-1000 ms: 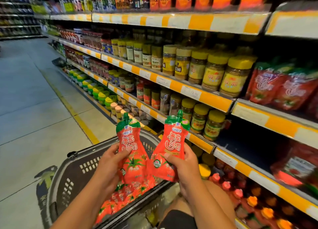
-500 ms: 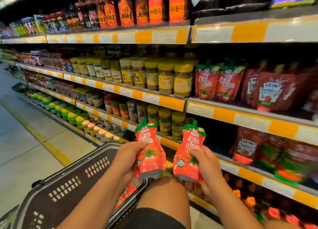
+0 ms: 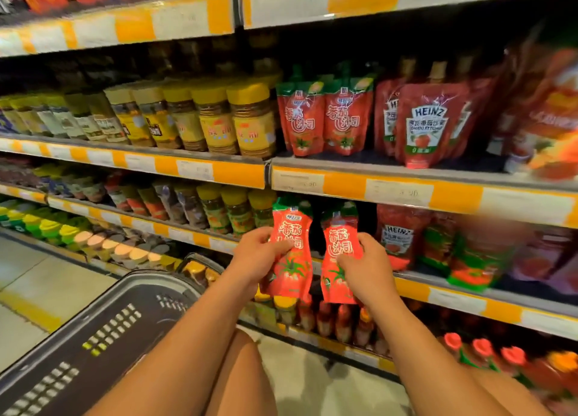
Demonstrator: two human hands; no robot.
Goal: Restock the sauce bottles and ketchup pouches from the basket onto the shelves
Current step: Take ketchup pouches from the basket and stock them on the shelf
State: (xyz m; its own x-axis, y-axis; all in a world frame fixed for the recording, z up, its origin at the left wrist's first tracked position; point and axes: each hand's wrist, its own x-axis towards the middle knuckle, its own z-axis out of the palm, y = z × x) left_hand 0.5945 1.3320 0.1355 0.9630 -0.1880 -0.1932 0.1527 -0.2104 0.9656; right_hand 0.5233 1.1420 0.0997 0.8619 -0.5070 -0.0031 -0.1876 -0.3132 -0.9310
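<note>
I hold two red ketchup pouches with green spouts upright in front of the shelves. My left hand (image 3: 258, 253) grips the left pouch (image 3: 291, 275), and my right hand (image 3: 364, 267) grips the right pouch (image 3: 339, 231). Both pouches hang before the gap on the lower shelf (image 3: 453, 296), left of the Heinz pouches (image 3: 398, 237). Two matching pouches (image 3: 325, 118) stand on the shelf above, beside more Heinz pouches (image 3: 427, 124). The dark plastic basket (image 3: 103, 328) sits at lower left; its inside is out of sight.
Yellow-lidded jars (image 3: 215, 118) fill the upper shelf to the left, and smaller jars (image 3: 219, 209) sit below them. Red sauce bottles (image 3: 331, 318) line the bottom shelf. My knees are at the bottom centre. The tiled aisle floor (image 3: 37, 278) lies to the left.
Both hands have lifted the pouches up and forward, away from the basket and closer to the lower shelf. The view has swung right to face the ketchup section.
</note>
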